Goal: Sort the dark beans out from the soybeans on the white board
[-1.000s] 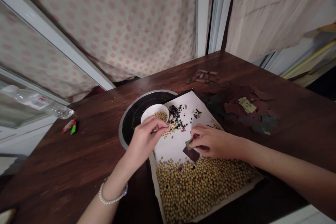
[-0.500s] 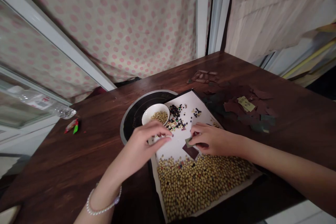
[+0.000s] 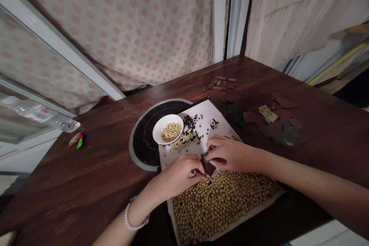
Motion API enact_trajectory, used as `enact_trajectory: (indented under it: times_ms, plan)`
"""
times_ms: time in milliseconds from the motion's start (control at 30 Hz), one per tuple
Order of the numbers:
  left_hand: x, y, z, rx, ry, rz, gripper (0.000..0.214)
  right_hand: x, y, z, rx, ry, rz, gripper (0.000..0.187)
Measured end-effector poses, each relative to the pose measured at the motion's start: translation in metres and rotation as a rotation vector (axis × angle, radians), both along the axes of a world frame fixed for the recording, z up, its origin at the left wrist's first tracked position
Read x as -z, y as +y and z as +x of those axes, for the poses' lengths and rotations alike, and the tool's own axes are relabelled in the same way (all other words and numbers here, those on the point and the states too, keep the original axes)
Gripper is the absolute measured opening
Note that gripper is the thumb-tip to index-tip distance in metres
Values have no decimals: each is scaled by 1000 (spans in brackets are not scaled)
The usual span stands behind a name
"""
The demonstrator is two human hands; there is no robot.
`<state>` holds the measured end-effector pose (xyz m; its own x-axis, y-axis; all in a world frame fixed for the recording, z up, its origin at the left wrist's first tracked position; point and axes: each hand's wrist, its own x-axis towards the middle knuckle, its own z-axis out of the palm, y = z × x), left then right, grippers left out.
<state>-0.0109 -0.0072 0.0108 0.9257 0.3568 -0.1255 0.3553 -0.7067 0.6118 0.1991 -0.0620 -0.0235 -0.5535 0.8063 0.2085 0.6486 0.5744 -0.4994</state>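
My left hand (image 3: 186, 171) is closed in a pinch at the upper edge of a layer of tan beads (image 3: 221, 203); whatever lies between its fingertips is too small to make out. My right hand (image 3: 229, 153) pinches a small olive-green packet (image 3: 204, 158) just above a flat dark brown square (image 3: 210, 169). Both hands are over a dark-rimmed tray lined with white paper (image 3: 221, 117). Behind them on the paper lie black beads (image 3: 191, 122) and mixed pale and coloured beads (image 3: 184, 141). A white bowl (image 3: 157, 132) holds more tan beads.
The bowl partly overlaps a round black plate (image 3: 141, 134) with a grey rim. Dark red and green flat pieces (image 3: 276, 123) are scattered at right, with a yellow label (image 3: 267, 113) among them. A plastic bottle (image 3: 40, 113) and a small wrapper (image 3: 75, 140) are at left.
My left hand has moved right and down from beside the bowl to the bead layer, close to my right hand. The right hand still pinches the packet, almost in place.
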Motion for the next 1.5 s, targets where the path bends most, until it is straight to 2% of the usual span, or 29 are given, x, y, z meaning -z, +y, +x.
enact_trajectory:
  times_ms: [133, 233, 333, 433, 500, 567, 733, 967, 1200, 1500]
  plan:
    - [0, 3, -1, 12, 17, -11, 11, -2, 2, 0, 36, 92, -35, 24]
    - [-1, 5, -2, 13, 30, -14, 11, -7, 5, 1, 143, 379, -125, 24]
    - [-3, 4, -1, 3, 45, -31, 11, -8, 10, 4, 204, 812, -450, 22]
    - [-5, 3, -1, -7, 49, -65, 10, -5, 15, 9, 105, 1248, -792, 21]
    - [-5, 2, -2, -25, 68, -79, 7, -2, 17, 13, 21, 1438, -900, 24]
    - [-5, 2, -3, -35, 93, -97, 4, -1, 19, 16, -27, 1541, -949, 26]
    - [-1, 3, -6, -24, 89, -146, 4, -4, 18, 16, -67, 1635, -1022, 27]
    - [3, 6, -10, 10, 58, -152, 10, -4, 18, 14, -43, 1633, -1032, 28]
    - [3, 4, -10, 12, 50, -70, 16, -3, 18, 13, 27, 1595, -998, 27]
    - [1, 6, -11, -35, 18, -54, 14, 1, 18, 12, -8, 1568, -956, 25]
